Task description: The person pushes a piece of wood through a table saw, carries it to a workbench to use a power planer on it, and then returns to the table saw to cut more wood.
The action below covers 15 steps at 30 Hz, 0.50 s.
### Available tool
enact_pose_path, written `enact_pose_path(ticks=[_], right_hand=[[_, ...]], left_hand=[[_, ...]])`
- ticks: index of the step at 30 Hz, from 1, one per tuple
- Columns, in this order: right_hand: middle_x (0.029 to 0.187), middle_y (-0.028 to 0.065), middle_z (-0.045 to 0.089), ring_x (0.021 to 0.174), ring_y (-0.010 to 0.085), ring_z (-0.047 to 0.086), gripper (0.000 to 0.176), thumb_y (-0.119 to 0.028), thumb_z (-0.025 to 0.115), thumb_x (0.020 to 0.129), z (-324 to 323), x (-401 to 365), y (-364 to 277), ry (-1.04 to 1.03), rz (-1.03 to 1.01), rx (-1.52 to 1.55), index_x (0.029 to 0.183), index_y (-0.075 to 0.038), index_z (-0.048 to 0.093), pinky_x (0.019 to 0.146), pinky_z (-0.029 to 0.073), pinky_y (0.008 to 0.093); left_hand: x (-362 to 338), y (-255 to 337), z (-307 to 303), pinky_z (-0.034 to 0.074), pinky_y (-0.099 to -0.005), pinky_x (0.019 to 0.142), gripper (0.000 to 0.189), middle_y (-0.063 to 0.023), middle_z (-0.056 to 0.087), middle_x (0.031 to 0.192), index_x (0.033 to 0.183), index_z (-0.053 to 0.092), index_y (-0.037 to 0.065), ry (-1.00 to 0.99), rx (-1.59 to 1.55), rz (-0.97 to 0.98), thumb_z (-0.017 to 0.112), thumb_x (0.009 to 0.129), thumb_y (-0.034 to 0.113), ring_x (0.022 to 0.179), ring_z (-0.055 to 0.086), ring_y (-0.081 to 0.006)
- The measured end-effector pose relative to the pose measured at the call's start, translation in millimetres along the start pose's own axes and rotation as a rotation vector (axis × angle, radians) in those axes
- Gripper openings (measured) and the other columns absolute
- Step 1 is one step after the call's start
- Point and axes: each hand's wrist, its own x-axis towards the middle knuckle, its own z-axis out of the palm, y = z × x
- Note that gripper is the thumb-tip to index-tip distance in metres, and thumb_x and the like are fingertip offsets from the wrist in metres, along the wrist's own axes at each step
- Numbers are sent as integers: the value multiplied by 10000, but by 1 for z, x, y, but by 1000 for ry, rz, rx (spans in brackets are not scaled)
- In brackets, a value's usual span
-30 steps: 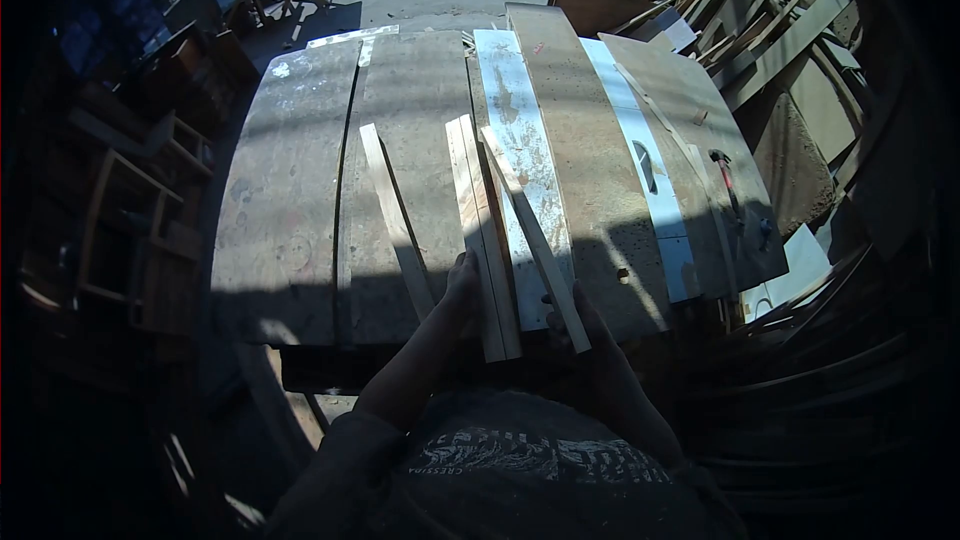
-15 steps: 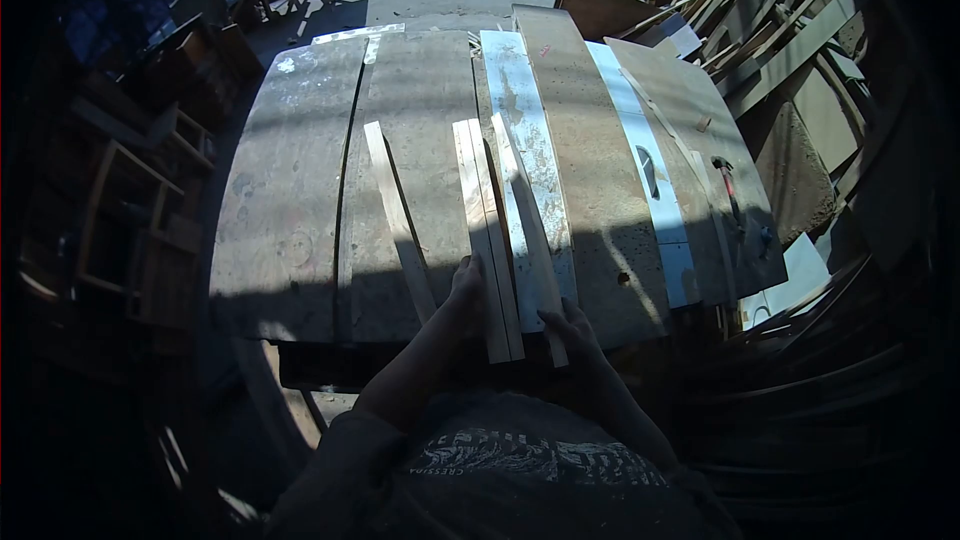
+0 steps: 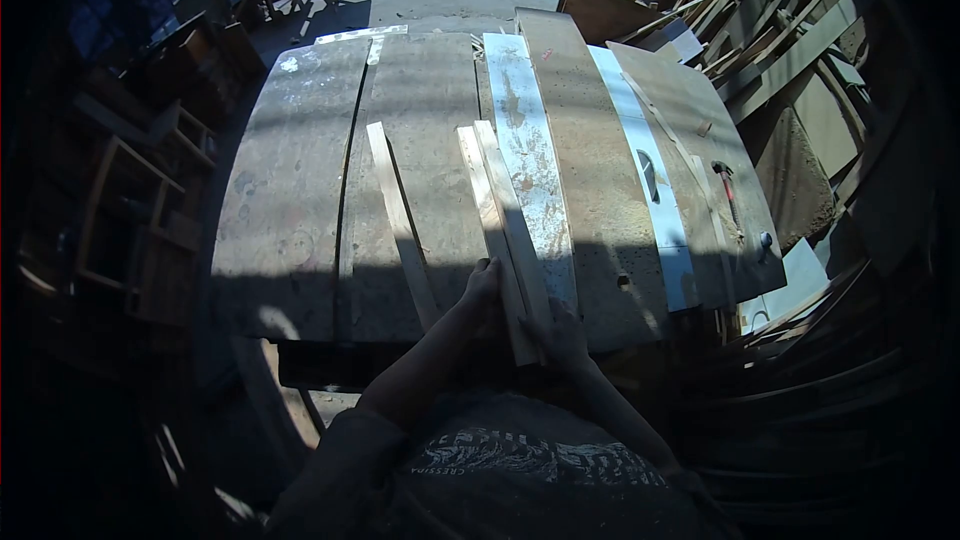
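My left hand [image 3: 482, 285], fingers straight and together, pushes on the left edge of the two wood strips [image 3: 495, 210] at lower centre. My right hand [image 3: 562, 335] backs their near end; shadow hides whether it closes. Squeezed so, the two lie flush, side by side. One third strip [image 3: 398, 220] lies apart to their left on the workbench [image 3: 290, 190], and one hammer [image 3: 727, 190] lies at right.

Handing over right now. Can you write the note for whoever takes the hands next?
Left hand: against the left edge of the paired wooden strips, at their near end.
Right hand: at their right side. Both grips are in shadow.
Done: the pair lies side by side on the worktable, along the metal strip.
Left: a single strip lies apart, untouched.
Hammer at far right.
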Motion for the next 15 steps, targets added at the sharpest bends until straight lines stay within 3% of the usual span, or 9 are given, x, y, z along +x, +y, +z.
enact_pose_path(ticks=[3, 5, 8, 11, 15], right_hand=[[1055, 269, 608, 993, 411, 605, 571, -459, 661, 814, 4, 2, 7, -12, -88, -47, 1120, 10, 550, 831, 490, 478], [1151, 297, 564, 1083, 429, 564, 653, -468, 656, 815, -17, 1, -21, -189, 131, 48, 1233, -1, 474, 873, 477, 478], [1216, 308, 527, 1141, 439, 531, 796, -492, 676, 790, -19, 2, -25, -234, 186, 26, 1334, -7, 357, 909, 464, 478], [1255, 296, 506, 1166, 427, 521, 912, -497, 727, 742, -12, 3, -10, -244, 72, 72, 1374, -7, 288, 933, 454, 479], [1252, 249, 509, 1176, 367, 526, 935, -465, 787, 693, -6, 5, 0, -254, 71, 110, 1355, -10, 307, 931, 463, 452]], left_hand=[[-4, 3, 6, 548, -413, 739, 299, -114, 568, 1049, 1204, 477, 59, -14, 36, -19, 426, 999, 270, 883, 605, -244], [7, -7, 3, 541, -376, 671, 245, -98, 562, 991, 1153, 488, 77, -39, 78, -63, 446, 986, 251, 809, 590, -211], [-18, 14, 15, 526, -346, 621, 208, -85, 558, 950, 1117, 496, 91, -20, 91, -115, 480, 971, 239, 741, 567, -180], [-13, 6, 7, 517, -323, 585, 203, -78, 560, 921, 1102, 508, 99, -52, 136, -125, 513, 952, 235, 718, 570, -178], [-8, 1, -1, 512, -310, 564, 202, -71, 556, 879, 1075, 519, 99, -78, 247, -76, 538, 936, 243, 683, 572, -174]])
